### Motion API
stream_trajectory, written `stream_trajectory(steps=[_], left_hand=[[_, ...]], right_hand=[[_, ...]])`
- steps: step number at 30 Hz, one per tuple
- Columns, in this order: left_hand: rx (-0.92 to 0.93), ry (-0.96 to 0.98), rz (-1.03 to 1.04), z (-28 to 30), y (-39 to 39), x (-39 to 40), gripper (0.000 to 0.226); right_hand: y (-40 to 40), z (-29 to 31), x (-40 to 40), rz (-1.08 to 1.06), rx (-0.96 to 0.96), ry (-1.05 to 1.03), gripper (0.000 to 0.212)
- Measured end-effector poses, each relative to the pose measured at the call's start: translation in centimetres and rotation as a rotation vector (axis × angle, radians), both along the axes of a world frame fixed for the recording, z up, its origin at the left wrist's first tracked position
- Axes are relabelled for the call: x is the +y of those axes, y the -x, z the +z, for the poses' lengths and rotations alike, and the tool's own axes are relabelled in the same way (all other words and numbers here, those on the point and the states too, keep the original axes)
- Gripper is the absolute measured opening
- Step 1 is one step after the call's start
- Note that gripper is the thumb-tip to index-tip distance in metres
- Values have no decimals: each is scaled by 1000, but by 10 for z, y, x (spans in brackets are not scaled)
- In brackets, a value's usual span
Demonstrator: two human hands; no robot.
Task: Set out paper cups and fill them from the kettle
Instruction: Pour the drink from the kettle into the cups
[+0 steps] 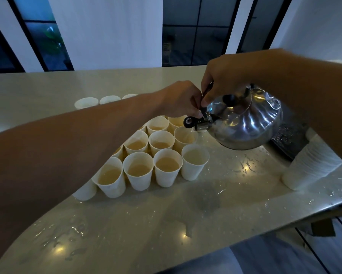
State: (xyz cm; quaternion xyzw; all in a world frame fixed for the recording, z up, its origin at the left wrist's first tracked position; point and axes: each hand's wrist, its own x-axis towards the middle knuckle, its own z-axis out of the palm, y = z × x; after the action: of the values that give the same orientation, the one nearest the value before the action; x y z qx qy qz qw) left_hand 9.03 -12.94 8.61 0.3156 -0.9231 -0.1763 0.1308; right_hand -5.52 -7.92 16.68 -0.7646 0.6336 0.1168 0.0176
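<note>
Kettle (247,121) tipped over the cups (162,143)
Right hand (223,80) grips its handle, left hand (183,99) pinches the spout cap; wet bench (166,214).

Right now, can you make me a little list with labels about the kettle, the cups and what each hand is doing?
kettle: shiny metal kettle, tilted, spout over a cup
cup under spout: paper cup in the right column of the group
filled cups: many, close together, holding pale brownish liquid, like front cup
far cups: a row apart near the far edge
spare cups: stack lying on its side at right
left hand: pinches the spout lever
right hand: grips the kettle handle
table: wet with splashes
</note>
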Motion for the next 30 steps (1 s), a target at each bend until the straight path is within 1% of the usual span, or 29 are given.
stream_trajectory(steps=[9, 16, 24, 30], left_hand=[[21, -10, 21, -6, -1, 2, 29], [22, -12, 21, -8, -4, 4, 28], [34, -18, 30, -10, -4, 4, 29], [39, -5, 38, -11, -6, 6, 27]], right_hand=[[-5, -2, -4, 13, 35, -14, 13], [-10, -5, -5, 13, 76, -15, 16], [-11, -4, -4, 20, 73, -26, 26], [-12, -6, -2, 10, 64, -29, 27]])
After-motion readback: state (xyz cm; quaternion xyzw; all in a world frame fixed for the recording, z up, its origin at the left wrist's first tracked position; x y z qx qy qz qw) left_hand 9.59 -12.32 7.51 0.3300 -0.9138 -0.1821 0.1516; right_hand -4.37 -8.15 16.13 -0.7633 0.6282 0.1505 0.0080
